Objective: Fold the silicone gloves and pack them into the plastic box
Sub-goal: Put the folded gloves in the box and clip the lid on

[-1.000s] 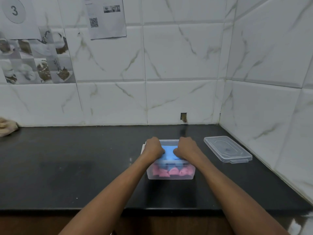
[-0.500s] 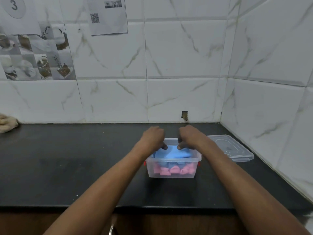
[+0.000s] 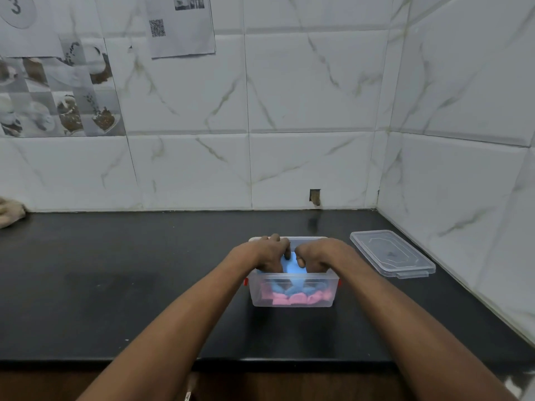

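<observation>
i see a black table in a corner of white marble-look tiled walls, viewed from above and behind two bare forearms. a clear plastic box with small red side clips stands near the middle of the table, right of centre. both hands are inside its open top, side by side. the left grip has its fingers curled down onto a blue glove, holding the glove's left part. the right grip is curled the same way on the glove's right part, its thumb tucked against the blue. the fingertips are mostly hidden, so i cannot tell how tight either hold is. the blue glove sits high in the box, on top of a pink glove that lies along the bottom and shows through the near wall. the clear lid lies flat on the table just right of the box, apart from it. a beige cloth sits at the far left edge.
</observation>
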{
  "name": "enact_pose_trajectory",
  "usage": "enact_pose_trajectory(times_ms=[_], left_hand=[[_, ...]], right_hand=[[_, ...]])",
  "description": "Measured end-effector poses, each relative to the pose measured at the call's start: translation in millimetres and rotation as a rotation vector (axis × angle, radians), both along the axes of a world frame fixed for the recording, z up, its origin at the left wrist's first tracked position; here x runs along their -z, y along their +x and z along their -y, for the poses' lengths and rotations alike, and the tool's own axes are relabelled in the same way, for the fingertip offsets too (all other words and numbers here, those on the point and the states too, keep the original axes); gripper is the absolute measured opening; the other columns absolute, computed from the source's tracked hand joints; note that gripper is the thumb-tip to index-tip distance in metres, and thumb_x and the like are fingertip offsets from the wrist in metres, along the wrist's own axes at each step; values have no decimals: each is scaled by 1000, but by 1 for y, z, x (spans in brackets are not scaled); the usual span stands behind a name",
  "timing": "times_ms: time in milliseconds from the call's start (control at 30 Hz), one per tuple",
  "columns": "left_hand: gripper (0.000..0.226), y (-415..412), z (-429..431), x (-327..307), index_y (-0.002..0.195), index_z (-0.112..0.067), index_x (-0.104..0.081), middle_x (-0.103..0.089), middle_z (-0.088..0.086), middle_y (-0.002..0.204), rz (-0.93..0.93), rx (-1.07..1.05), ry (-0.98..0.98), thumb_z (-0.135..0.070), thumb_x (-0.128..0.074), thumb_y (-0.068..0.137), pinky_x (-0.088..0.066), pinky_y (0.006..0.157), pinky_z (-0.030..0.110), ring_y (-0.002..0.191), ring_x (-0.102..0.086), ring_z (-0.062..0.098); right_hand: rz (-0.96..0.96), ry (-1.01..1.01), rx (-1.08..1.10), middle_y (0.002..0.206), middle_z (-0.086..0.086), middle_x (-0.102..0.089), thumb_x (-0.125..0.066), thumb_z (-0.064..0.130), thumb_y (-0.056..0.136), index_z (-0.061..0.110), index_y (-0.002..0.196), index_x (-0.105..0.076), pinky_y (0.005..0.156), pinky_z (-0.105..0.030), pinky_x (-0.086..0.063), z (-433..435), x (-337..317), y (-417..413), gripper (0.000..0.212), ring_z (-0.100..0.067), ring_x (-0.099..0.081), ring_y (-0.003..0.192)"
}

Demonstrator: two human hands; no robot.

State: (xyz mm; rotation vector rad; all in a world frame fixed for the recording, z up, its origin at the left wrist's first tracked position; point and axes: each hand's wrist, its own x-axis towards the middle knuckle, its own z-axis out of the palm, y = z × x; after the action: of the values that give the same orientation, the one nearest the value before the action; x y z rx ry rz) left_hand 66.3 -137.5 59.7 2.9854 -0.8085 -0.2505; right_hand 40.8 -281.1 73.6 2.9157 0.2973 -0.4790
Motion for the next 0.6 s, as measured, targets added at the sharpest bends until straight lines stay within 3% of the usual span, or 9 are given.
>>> enact_pose_trajectory(times_ms=[100, 200, 300, 433, 600], left_hand=[[59, -1, 0, -2, 127, -24, -48, -41, 6, 134, -13, 10, -5, -38, -77, 77, -43, 101, 42, 119, -45, 26], [47, -3, -11, -15, 128, -25, -56, -51, 1, 132, -107, 31, -86, -44, -67, 87, -43, 90, 32, 107, -52, 19], [31, -6, -21, -19, 119, -17, -69, -67, 4, 120, 3, 40, -200, -33, -61, 93, -43, 88, 28, 104, -60, 20], [20, -4, -21, 2, 105, -20, -71, -61, 4, 113, 158, -22, -230, -24, -69, 86, -43, 81, 27, 99, -57, 20], [21, 1, -28, 8, 103, -24, -67, -55, 1, 111, 196, -86, -231, -24, -71, 83, -43, 84, 29, 97, -50, 16]], right_hand=[[-6, 34, 8, 104, -5, -57, -61, 14, 86, 16, 104, -52, 72, -30, -45, 1, -1, 0, 20, -23, -51, 84], [-76, 286, 65, 101, 0, -59, -72, 17, 82, 19, 110, -60, 60, -22, -43, 15, -15, -6, 30, -15, -56, 80], [27, 492, 53, 99, -2, -68, -72, 17, 83, 21, 104, -67, 64, -22, -51, 30, -24, -11, 21, -11, -65, 74], [279, 385, -45, 107, -5, -66, -69, 15, 84, 17, 105, -71, 75, -28, -49, 28, -7, -14, 21, -18, -62, 88], [319, 379, -68, 112, -5, -63, -72, 14, 82, 17, 104, -68, 77, -27, -42, 14, 12, -6, 23, -17, -53, 92]])
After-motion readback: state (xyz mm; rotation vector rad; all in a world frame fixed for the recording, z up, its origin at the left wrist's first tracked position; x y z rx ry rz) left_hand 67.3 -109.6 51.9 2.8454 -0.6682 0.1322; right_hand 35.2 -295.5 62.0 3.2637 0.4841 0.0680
